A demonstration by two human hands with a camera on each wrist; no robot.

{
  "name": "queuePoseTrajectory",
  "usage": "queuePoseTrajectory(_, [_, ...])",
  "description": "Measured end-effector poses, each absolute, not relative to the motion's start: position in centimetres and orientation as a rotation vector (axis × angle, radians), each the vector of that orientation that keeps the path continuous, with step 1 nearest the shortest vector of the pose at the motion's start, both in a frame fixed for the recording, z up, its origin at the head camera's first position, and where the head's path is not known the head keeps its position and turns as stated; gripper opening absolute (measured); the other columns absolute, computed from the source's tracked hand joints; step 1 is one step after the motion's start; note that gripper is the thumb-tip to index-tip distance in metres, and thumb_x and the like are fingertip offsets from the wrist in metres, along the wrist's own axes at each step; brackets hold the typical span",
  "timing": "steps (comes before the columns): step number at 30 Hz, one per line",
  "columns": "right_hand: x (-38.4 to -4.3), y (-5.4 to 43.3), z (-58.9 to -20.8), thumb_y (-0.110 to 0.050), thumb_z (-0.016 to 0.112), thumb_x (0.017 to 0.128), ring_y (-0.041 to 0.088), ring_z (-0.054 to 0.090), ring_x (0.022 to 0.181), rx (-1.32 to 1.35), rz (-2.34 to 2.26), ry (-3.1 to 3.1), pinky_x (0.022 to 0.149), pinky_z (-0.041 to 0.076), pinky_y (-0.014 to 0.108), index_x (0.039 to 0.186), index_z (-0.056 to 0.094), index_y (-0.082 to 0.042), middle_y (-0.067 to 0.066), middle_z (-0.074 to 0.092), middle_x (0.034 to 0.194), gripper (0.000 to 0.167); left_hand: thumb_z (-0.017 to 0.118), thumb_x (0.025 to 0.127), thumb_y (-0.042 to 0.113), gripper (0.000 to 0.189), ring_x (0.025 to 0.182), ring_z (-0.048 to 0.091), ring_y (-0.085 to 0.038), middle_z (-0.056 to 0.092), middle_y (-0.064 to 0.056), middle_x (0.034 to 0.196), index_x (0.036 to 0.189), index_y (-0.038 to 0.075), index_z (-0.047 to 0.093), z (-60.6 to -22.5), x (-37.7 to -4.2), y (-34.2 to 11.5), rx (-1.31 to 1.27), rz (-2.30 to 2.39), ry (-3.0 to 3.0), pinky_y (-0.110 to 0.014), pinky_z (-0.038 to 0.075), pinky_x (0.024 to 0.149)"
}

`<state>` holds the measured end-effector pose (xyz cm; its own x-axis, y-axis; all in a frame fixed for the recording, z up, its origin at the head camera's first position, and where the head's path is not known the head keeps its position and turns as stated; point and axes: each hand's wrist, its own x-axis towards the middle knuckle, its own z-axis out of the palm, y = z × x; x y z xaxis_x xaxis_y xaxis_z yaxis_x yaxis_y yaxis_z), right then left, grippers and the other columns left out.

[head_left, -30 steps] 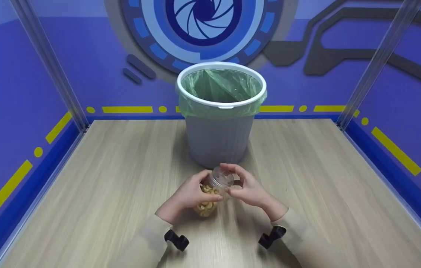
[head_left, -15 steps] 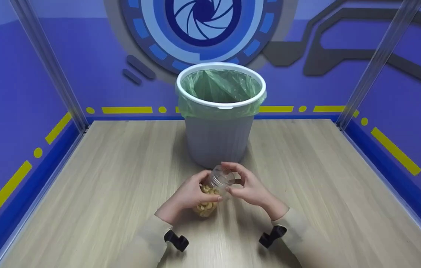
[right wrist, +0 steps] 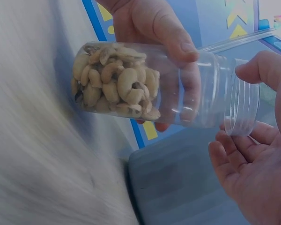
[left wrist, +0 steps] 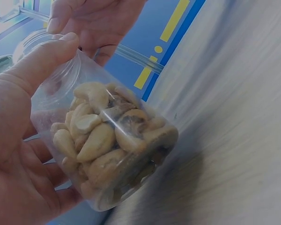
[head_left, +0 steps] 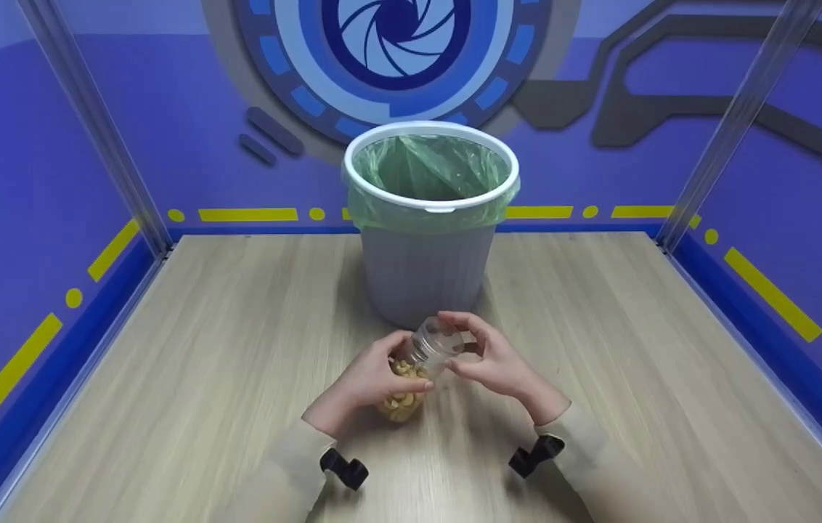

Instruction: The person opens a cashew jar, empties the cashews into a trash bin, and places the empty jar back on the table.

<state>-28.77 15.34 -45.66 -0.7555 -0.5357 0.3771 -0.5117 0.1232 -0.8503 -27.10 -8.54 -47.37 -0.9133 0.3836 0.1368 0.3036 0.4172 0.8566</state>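
My left hand (head_left: 378, 374) grips a clear plastic jar (right wrist: 178, 89) round its middle, thumb on the near side. Cashew nuts (left wrist: 103, 136) fill the jar's lower part. It tilts, mouth up and to the right in the head view. A clear screw lid (right wrist: 243, 101) is pinched between thumb and fingertips of my right hand (head_left: 494, 367). In the right wrist view the lid sits right at the jar's threaded neck, its rim slightly off the neck's line.
Behind the hands stands a grey bin (head_left: 425, 269) with a white rim and a green bag (head_left: 433, 167) lining it. Wood-grain table (head_left: 237, 349) spreads around. Blue walls (head_left: 237, 174) with yellow marks enclose the back and sides.
My right hand has shifted slightly up and to the right with the lid, away from the jar's body. The left hand and jar have stayed almost in place.
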Motion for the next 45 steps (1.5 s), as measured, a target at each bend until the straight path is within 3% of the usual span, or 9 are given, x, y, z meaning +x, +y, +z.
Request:
queuePoseTrajectory(10, [-29.7,17.0,-44.8,0.002,0.075,0.087,0.009,0.055,0.12,-1.03,-1.745,2.419,0.093,0.054,0.026,0.142,0.05,0.008,0.027,0.056,0.14,0.061,0.091,0.077,0.034,0.065,0.102,0.062,-0.019,0.069,-0.006,0.113,0.13,0.009,0.062,-47.4,-27.2,-8.5,0.639,1.549,2.568,-0.043,0.052,0.092])
queuePoseTrajectory(17, [-30.4,18.6,-43.9,-0.001,0.08,0.086,0.014,0.056,0.118,-0.955,-1.725,2.486,0.093,0.055,0.029,0.14,0.052,0.008,0.027,0.058,0.136,0.062,0.091,0.076,0.032,0.06,0.101,0.06,-0.017,0.068,-0.004,0.11,0.127,0.015,0.064,-47.4,-27.2,-8.5,0.656,1.567,2.57,-0.038,0.049,0.093])
queuePoseTrajectory(25, [-31.3,20.6,-43.2,0.0,0.083,0.082,0.01,0.057,0.113,-0.856,-1.698,2.545,0.088,0.053,0.021,0.138,0.055,0.007,0.025,0.06,0.133,0.063,0.092,0.076,0.032,0.06,0.101,0.059,-0.015,0.066,-0.002,0.109,0.127,0.016,0.064,-47.3,-27.2,-8.5,0.66,1.566,2.572,-0.036,0.048,0.092])
queuePoseTrajectory(33, [-32.4,23.4,-42.9,0.0,0.083,0.082,0.02,0.057,0.11,-0.742,-1.605,2.568,0.087,0.054,0.022,0.139,0.055,0.005,0.025,0.059,0.134,0.064,0.092,0.076,0.031,0.059,0.1,0.058,-0.015,0.065,-0.002,0.108,0.126,0.016,0.064,-47.3,-27.1,-8.6,0.664,1.569,2.567,-0.035,0.048,0.091])
queuePoseTrajectory(45, [-33.3,26.4,-43.0,-0.009,0.086,0.082,0.034,0.055,0.12,-0.578,-1.463,2.639,0.087,0.051,0.018,0.142,0.054,0.003,0.023,0.06,0.135,0.068,0.091,0.076,0.032,0.058,0.103,0.061,-0.016,0.069,-0.003,0.112,0.125,0.015,0.064,-47.3,-27.1,-8.7,0.68,1.565,2.569,-0.036,0.05,0.092])
